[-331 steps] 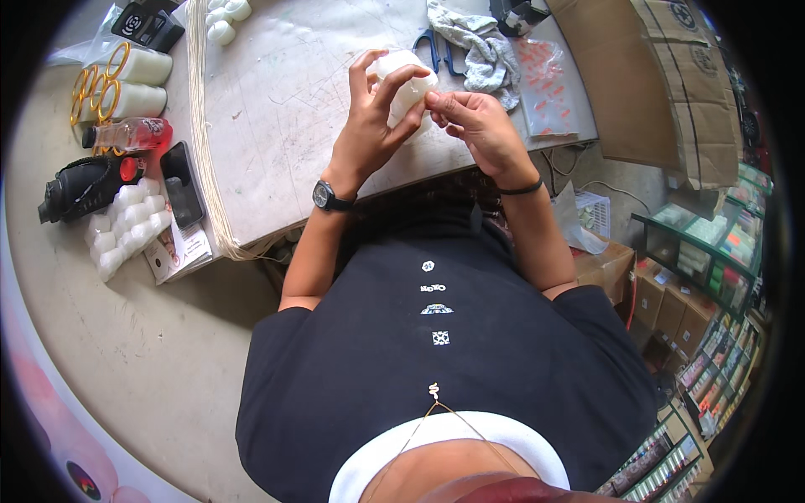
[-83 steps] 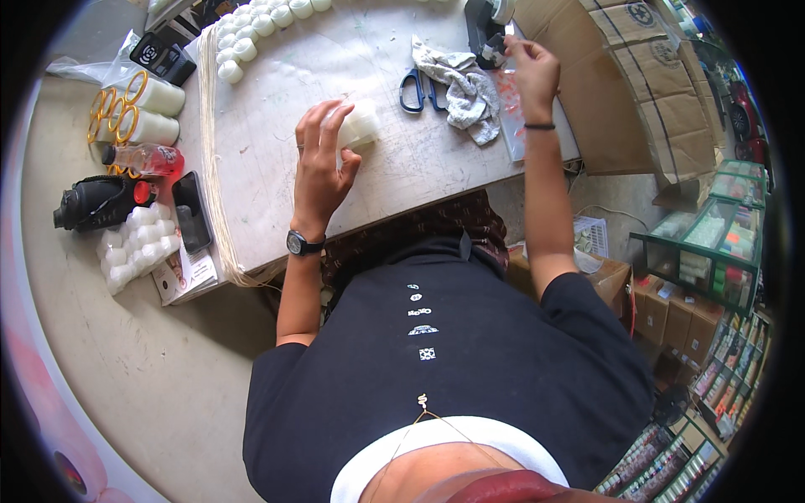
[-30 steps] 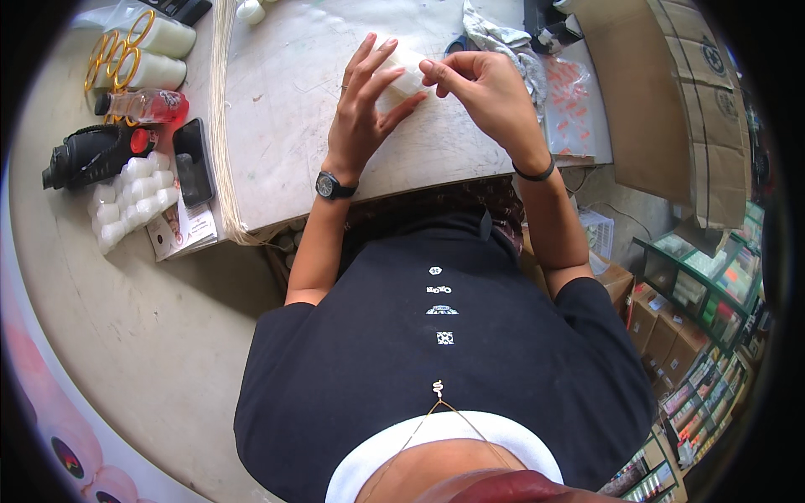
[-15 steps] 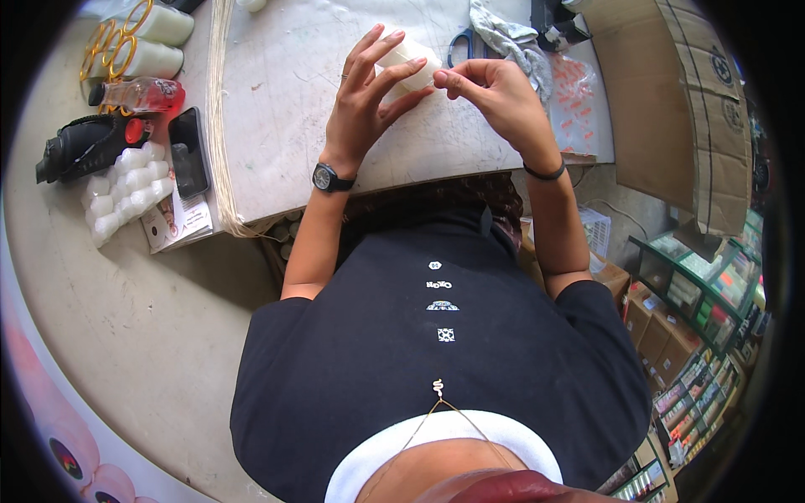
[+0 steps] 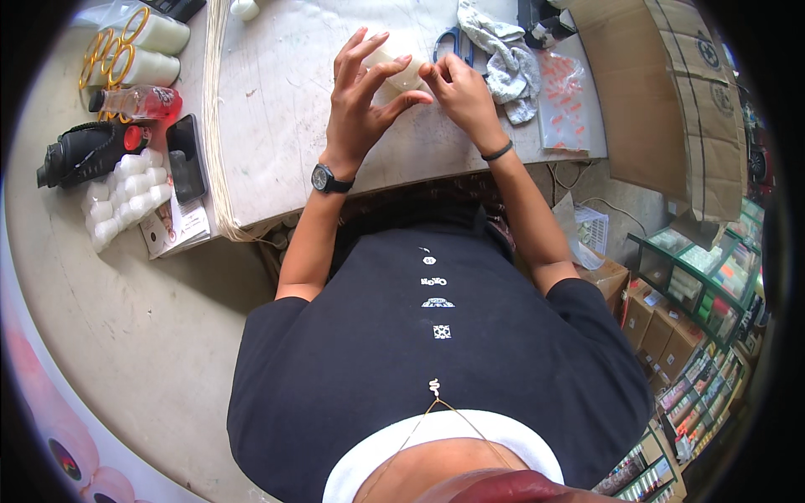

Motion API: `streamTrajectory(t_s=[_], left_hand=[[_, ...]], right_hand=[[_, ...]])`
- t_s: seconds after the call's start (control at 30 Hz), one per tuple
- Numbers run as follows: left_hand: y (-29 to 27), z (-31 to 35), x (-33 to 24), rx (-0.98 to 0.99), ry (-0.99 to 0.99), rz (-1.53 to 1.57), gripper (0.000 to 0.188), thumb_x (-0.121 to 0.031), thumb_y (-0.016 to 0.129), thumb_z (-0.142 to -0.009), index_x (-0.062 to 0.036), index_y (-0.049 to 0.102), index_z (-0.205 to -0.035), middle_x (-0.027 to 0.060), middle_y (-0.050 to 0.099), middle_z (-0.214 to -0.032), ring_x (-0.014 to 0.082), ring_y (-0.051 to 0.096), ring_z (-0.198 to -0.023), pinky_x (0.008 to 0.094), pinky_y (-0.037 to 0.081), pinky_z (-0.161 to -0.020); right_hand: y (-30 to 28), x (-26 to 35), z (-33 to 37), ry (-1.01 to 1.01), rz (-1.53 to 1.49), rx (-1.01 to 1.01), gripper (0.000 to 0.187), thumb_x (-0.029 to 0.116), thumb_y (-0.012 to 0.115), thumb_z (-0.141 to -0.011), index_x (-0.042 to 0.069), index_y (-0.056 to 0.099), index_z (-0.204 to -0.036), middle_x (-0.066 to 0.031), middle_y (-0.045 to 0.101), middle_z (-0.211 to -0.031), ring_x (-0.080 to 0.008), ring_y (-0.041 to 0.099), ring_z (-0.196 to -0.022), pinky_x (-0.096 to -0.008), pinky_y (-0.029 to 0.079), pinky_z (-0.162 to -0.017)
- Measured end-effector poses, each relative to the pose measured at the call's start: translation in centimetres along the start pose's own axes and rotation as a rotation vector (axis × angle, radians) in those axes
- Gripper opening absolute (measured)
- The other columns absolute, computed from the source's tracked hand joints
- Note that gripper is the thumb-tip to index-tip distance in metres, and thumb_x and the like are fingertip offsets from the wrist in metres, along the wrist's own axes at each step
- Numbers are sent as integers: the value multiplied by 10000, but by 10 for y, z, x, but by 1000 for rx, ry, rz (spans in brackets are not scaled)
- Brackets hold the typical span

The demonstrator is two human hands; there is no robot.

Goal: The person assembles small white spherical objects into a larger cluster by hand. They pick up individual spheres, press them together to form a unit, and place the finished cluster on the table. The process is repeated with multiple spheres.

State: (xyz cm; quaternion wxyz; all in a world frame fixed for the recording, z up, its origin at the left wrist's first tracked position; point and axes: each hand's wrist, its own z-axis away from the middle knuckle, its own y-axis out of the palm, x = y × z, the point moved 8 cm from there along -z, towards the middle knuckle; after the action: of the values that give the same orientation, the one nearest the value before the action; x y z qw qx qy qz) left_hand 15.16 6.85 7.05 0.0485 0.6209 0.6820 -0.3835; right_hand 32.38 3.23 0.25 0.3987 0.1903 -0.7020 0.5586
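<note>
My left hand point(image 5: 359, 105), with a black watch at its wrist, is curved around a cream-white, waxy-looking block point(image 5: 406, 74) above the table. Its thumb and fingertips rest at the block's edges, and part of the block is hidden behind the fingers. My right hand point(image 5: 458, 94) is closed in a pinch at the block's right side. Whatever lies between those fingertips is too small to make out. Just beyond the right hand are blue-handled scissors point(image 5: 454, 44) and a crumpled grey-white cloth point(image 5: 507, 71).
A bundle of cream strands point(image 5: 215, 126) runs down the table's left part. Further left are a red-liquid bottle point(image 5: 142, 102), a black bottle point(image 5: 80, 155), a phone point(image 5: 186, 159) and packed white pieces point(image 5: 126, 197). On the right are a clear bag point(image 5: 563, 105) and a cardboard box point(image 5: 662, 109).
My right hand has shifted left and slightly up, its fingers curled closer at the block's edge. The left hand stays around the block. The view has shifted slightly.
</note>
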Motion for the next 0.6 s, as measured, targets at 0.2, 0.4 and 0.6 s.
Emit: streamTrajectory(t_s=[0.2,0.4,0.6], left_hand=[[7,-1,-3,-88,-54,-56,429,-269,887,-728,-109,632,-1034,119,521,-1367,373,466,-1350,477,479,-1046],[17,3,-5,-114,-59,-76,416,-136,853,-774,-108,560,-1067,126,484,-1385,378,421,-1381,490,459,-1075],[22,1,-9,-100,-73,-52,423,-144,844,-791,-102,538,-1081,138,471,-1395,389,403,-1394,505,450,-1089]], right_hand=[[-1,-22,-4,189,-539,216,528,595,566,-966,69,606,-939,20,562,-710,-64,525,-603,-236,437,-540],[-143,-34,-3,171,-576,-335,554,547,463,-1034,45,681,-946,22,581,-735,-45,512,-618,-190,396,-554],[-220,-138,-56,81,-288,-681,416,369,632,-991,-17,702,-1128,-75,710,-978,-119,585,-849,-251,465,-791]])
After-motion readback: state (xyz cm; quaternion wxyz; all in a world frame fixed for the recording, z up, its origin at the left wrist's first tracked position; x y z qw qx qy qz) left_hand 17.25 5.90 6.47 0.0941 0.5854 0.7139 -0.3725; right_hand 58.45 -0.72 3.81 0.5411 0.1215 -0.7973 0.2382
